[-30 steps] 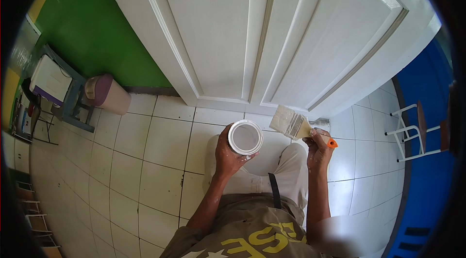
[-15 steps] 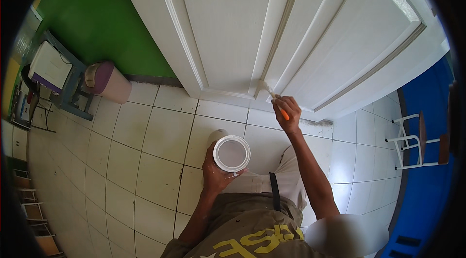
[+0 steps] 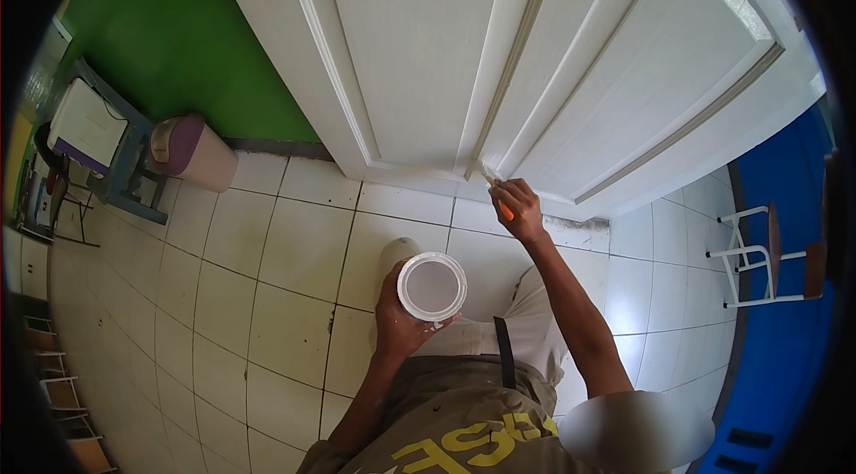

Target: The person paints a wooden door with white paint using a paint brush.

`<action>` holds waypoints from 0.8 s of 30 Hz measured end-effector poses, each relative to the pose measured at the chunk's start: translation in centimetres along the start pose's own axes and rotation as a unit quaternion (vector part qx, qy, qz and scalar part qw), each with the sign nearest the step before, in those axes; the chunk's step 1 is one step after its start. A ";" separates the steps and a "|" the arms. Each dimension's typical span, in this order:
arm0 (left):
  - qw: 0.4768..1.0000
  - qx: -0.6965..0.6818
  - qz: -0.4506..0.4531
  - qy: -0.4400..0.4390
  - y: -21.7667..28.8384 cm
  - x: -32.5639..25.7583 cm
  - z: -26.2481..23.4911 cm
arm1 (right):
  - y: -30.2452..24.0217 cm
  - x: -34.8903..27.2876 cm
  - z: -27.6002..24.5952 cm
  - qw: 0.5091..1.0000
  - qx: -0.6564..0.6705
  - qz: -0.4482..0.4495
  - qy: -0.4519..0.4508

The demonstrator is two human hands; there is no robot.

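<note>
My right hand [image 3: 519, 210] is closed around a paintbrush [image 3: 507, 209] with an orange handle. Its pale bristles touch the lower part of a white panelled door [image 3: 415, 55], close to the bottom end of a raised moulding. In front of my lap, my left hand [image 3: 399, 318] wraps round an open paint can [image 3: 432, 287] from the left and below. White paint fills part of the can, and its rim is smeared with white. Spots of white paint mark the fingers of my left hand.
Pale floor tiles [image 3: 294, 251] run beneath me. A pink bin with a purple lid [image 3: 201, 153] stands by the green wall [image 3: 178, 37], beside a grey-blue chair [image 3: 134, 166]. To the right, a white-framed chair [image 3: 753, 255] stands near a blue wall [image 3: 789, 367].
My right hand has shifted slightly left and up toward the door, with the bristles a little lower at the moulding's end. The can has moved slightly right in my left hand.
</note>
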State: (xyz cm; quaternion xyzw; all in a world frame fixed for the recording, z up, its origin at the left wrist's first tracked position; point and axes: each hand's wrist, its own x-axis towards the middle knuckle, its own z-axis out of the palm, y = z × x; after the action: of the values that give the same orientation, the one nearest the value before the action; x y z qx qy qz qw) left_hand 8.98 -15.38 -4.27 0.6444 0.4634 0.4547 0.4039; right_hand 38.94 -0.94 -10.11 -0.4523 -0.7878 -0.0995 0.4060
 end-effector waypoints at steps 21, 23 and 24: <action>1.000 -0.026 -0.016 0.003 -0.6 -0.6 1.0 | -5.4 1.1 -1.9 0.989 -0.085 -0.049 0.109; 1.000 -0.008 -0.003 0.001 -0.7 -0.7 0.7 | -5.4 -1.6 0.6 0.994 -0.087 -0.055 0.038; 1.000 0.006 0.007 -0.004 -0.7 -0.6 0.9 | -4.3 -3.7 2.4 0.994 -0.094 -0.057 0.003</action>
State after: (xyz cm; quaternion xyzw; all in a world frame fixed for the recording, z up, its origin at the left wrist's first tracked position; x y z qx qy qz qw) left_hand 9.56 -15.85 -5.31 0.6522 0.4599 0.4519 0.3985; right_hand 35.16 -4.46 -13.48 -0.4422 -0.7983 -0.1975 0.3579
